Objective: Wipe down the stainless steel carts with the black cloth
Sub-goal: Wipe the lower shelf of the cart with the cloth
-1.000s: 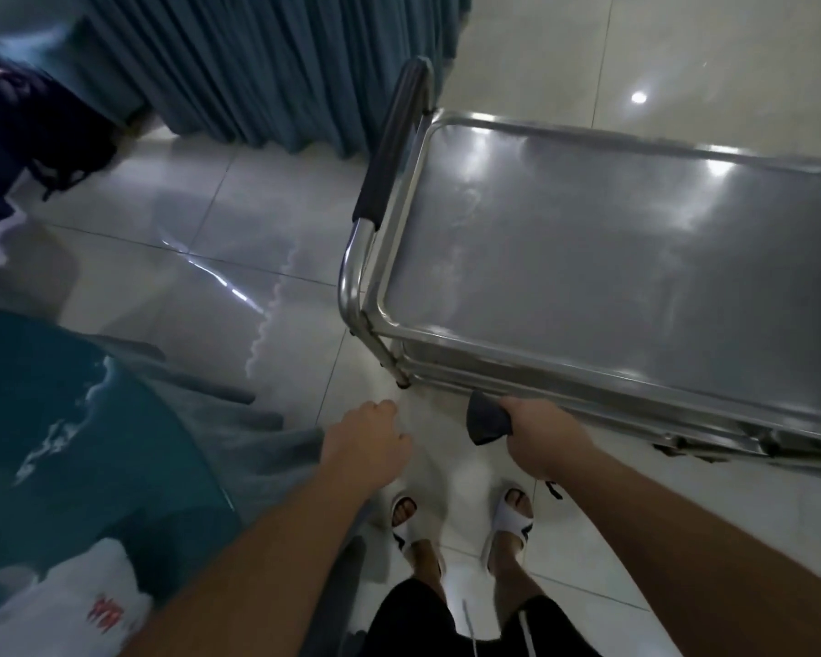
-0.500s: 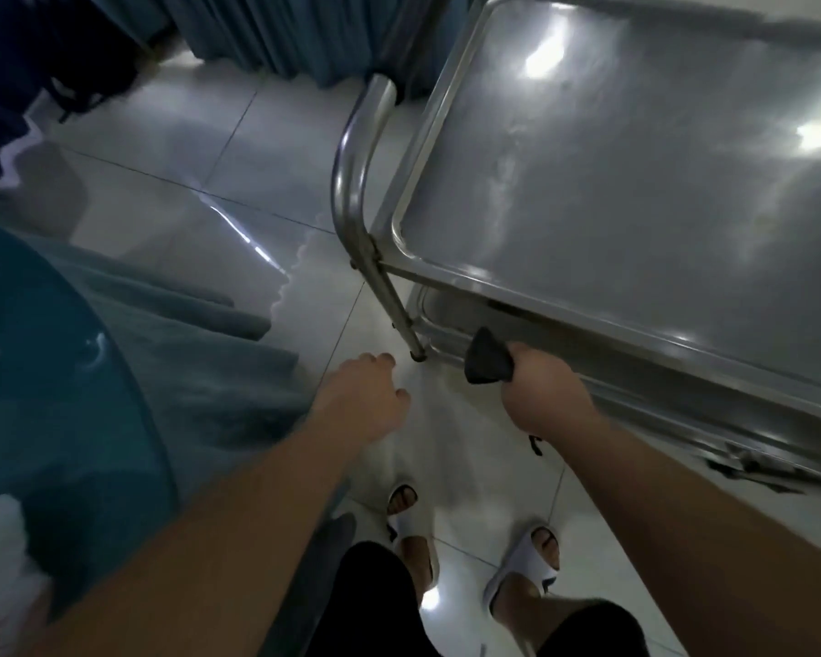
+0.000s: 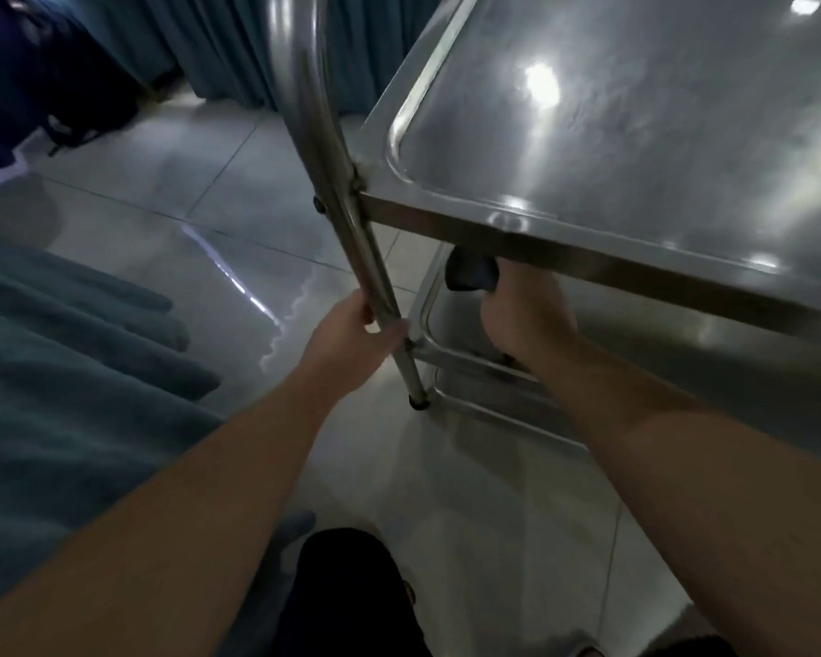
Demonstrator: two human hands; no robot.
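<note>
Within the last second the left hand [image 3: 351,331], which hung free and held nothing, has closed round the corner post [image 3: 375,286] of the stainless steel cart [image 3: 636,135]; its grip is now clamped on that upright, thumb on the near side and fingers wrapped behind. The right hand [image 3: 524,315] has gone from the outer edge of the frame to under the top tray's front rim [image 3: 588,263], over the lower shelf [image 3: 470,324]. The view has also dropped and come closer, so the person seems to have bent down.

For the task this likely means the top is being left and the lower shelf is next, with the left hand steadying the cart against rolling.

The black cloth [image 3: 470,275] is bunched in the right hand's grip, fingers curled round it, and only 1 dark end sticks out past the fingers, toward the post. It sits just under the rim and above the shelf's near-left corner; the rim hides part of it, so I cannot tell whether it touches steel yet.
</note>
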